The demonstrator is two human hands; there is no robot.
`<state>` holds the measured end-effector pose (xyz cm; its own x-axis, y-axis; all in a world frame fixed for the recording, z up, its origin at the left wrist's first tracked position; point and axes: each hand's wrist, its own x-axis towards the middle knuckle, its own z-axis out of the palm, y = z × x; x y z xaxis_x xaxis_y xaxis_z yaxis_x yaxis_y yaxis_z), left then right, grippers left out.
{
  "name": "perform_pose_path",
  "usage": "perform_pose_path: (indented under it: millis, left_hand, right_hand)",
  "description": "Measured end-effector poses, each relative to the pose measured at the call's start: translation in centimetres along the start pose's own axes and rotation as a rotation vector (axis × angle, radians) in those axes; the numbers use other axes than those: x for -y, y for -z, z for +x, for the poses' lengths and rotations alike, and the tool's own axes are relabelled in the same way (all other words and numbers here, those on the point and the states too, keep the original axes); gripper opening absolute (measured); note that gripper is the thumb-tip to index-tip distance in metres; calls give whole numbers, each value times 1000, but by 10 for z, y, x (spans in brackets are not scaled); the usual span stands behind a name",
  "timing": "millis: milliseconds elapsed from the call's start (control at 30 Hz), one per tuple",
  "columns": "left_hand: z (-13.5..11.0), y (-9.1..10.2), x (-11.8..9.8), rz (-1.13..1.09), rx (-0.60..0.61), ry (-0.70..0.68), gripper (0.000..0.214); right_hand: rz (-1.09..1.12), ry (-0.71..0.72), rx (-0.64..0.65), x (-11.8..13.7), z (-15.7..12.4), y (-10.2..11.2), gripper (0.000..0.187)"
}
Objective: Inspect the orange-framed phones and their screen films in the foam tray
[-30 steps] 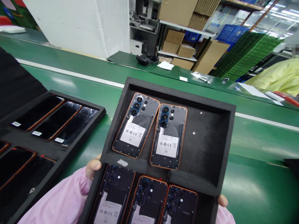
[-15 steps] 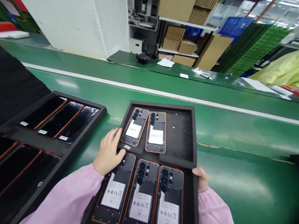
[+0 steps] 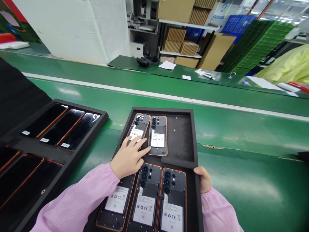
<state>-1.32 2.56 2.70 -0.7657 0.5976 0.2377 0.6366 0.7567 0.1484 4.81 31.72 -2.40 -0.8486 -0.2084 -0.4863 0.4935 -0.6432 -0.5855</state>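
Black foam forms the two-compartment tray (image 3: pixel 181 138) before us in the head view, resting on a green work surface (image 3: pixel 241 180) and holding five smartphones with their backs uncovered. Our left hand (image 3: pixel 127 160), fingers spread apart, reaches across the upper-left phone (image 3: pixel 143 124), which leans against the upper-right phone (image 3: pixel 158 138); whether it grips anything, we cannot tell. Our right hand (image 3: pixel 204 178) is clamped on the tray's right wall, thumb over the rim. Three lower phones (image 3: pixel 144 207) stand side by side, battery labels up, the leftmost partly behind our left hand. To our left, a second black tray (image 3: pixel 33 145) carries orange-edged phones (image 3: pixel 67 124), screens up. Beyond, cardboard boxes (image 3: pixel 175 34) fill a shelf, and a co-worker's yellow garment (image 3: pixel 287 66) shows at far right.
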Motion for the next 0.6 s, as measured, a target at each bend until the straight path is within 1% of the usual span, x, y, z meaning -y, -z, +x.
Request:
perform_pose_path:
  millis: [200,300,467,600]
  left_hand:
    - [-1,-2,0,13,-62,-41,37]
    - [-1,-2,1,19,-78,-50,34]
    - [-1,-4,1,17,-80,-45,33]
    - [0,-3,1,-40,-59,-22,39]
  right_hand:
    - [27,-7,-37,0,0,1,46]
    - [35,-21,-43,-1,1,3,48]
    - [13,-27,-46,-2,2,5,48]
    - [-18,-5,-16,2,-2,-2,46]
